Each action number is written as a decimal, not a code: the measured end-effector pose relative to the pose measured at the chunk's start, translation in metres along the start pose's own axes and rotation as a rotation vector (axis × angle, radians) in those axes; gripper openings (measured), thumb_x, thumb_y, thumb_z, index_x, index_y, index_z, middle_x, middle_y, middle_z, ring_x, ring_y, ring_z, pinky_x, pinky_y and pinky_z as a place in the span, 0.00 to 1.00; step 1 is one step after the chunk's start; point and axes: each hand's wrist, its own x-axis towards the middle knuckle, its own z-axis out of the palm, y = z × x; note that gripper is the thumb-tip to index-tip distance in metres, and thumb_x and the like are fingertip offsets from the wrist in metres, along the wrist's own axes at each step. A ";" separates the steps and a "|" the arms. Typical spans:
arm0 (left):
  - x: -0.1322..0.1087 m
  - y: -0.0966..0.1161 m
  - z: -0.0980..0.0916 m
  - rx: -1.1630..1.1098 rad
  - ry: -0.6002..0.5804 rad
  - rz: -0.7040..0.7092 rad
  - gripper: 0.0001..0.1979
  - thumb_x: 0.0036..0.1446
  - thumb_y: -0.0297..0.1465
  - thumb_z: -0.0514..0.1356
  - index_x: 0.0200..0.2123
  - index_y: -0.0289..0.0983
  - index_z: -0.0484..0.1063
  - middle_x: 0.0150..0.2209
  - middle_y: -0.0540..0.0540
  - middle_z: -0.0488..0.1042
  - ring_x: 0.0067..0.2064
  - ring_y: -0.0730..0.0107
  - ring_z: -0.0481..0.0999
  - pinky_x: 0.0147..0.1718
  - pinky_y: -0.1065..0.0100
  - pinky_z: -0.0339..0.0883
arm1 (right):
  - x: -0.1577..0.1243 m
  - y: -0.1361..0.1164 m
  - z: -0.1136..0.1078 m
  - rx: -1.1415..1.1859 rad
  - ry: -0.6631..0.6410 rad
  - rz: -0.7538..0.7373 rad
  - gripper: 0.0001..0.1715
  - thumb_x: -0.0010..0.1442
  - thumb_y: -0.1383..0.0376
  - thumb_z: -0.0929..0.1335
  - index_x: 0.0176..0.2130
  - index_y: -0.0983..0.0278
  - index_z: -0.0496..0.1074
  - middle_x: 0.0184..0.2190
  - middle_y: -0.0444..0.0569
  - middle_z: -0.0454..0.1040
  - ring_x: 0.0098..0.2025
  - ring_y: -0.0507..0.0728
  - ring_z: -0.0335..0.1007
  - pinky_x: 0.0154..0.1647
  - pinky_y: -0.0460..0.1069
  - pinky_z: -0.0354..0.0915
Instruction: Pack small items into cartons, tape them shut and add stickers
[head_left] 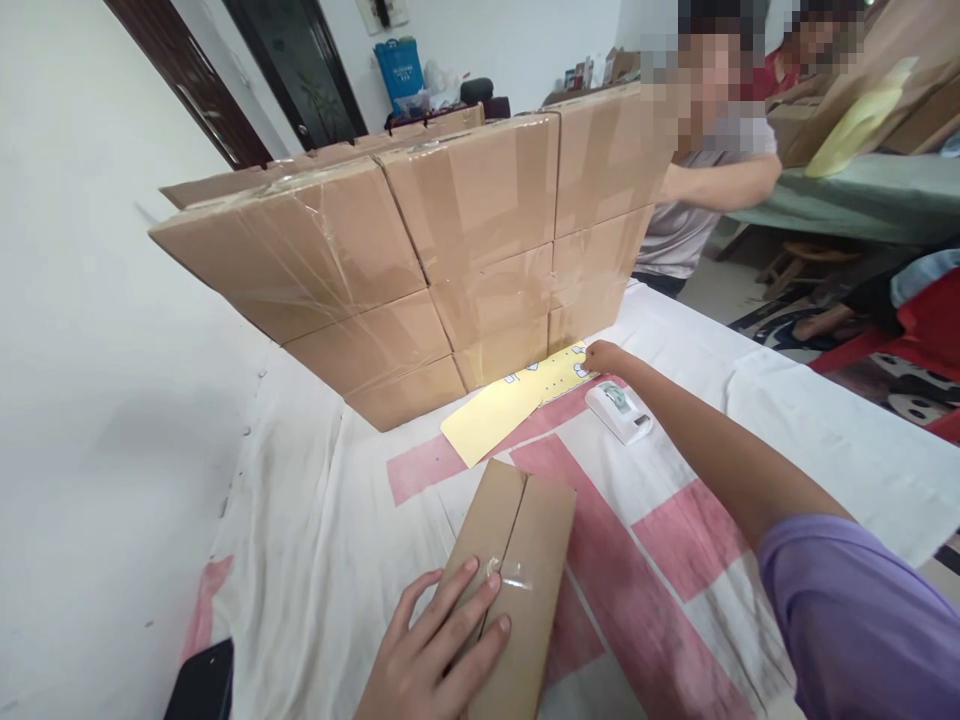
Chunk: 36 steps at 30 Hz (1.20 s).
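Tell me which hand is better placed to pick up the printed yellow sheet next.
Probably your right: the right hand is at one end of the printed yellow sheet, while the left hand rests on the narrow cardboard box, farther from it.

Right of the dark glass-panelled door [304, 70] stands a bright-blue rectangular bag [400, 72]; much farther right, a brown wooden stool [810, 257].
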 end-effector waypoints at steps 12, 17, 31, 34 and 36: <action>-0.007 -0.002 0.006 0.011 -0.021 0.013 0.19 0.72 0.36 0.48 0.50 0.37 0.78 0.58 0.40 0.75 0.65 0.48 0.67 0.60 0.51 0.62 | -0.003 0.012 0.008 0.030 0.109 -0.175 0.17 0.49 0.69 0.69 0.22 0.61 0.55 0.20 0.40 0.59 0.28 0.52 0.60 0.26 0.45 0.52; 0.004 -0.003 0.000 0.056 -0.004 0.023 0.14 0.70 0.29 0.52 0.45 0.39 0.79 0.54 0.44 0.79 0.64 0.55 0.70 0.62 0.54 0.60 | 0.000 0.010 0.009 -0.002 0.101 -0.189 0.18 0.49 0.71 0.69 0.21 0.61 0.55 0.21 0.41 0.60 0.29 0.52 0.60 0.26 0.45 0.53; 0.013 -0.001 -0.001 0.041 -0.052 0.002 0.16 0.68 0.24 0.50 0.44 0.38 0.79 0.54 0.42 0.79 0.65 0.52 0.68 0.64 0.49 0.53 | 0.019 0.017 0.007 -0.012 0.021 -0.158 0.21 0.50 0.68 0.74 0.20 0.62 0.58 0.18 0.40 0.59 0.25 0.52 0.60 0.26 0.46 0.51; 0.023 0.000 -0.008 0.006 -0.078 0.007 0.13 0.68 0.30 0.53 0.42 0.40 0.78 0.54 0.46 0.79 0.60 0.54 0.72 0.64 0.47 0.49 | 0.015 0.025 0.010 0.042 0.010 -0.160 0.19 0.53 0.65 0.74 0.22 0.62 0.60 0.17 0.38 0.57 0.24 0.51 0.58 0.26 0.46 0.51; 0.039 0.000 -0.013 -0.055 -0.106 -0.028 0.12 0.68 0.37 0.56 0.37 0.40 0.77 0.49 0.49 0.81 0.54 0.58 0.75 0.61 0.52 0.53 | 0.012 0.029 0.011 0.085 0.003 -0.157 0.18 0.54 0.64 0.74 0.24 0.62 0.61 0.17 0.38 0.57 0.24 0.50 0.56 0.26 0.46 0.52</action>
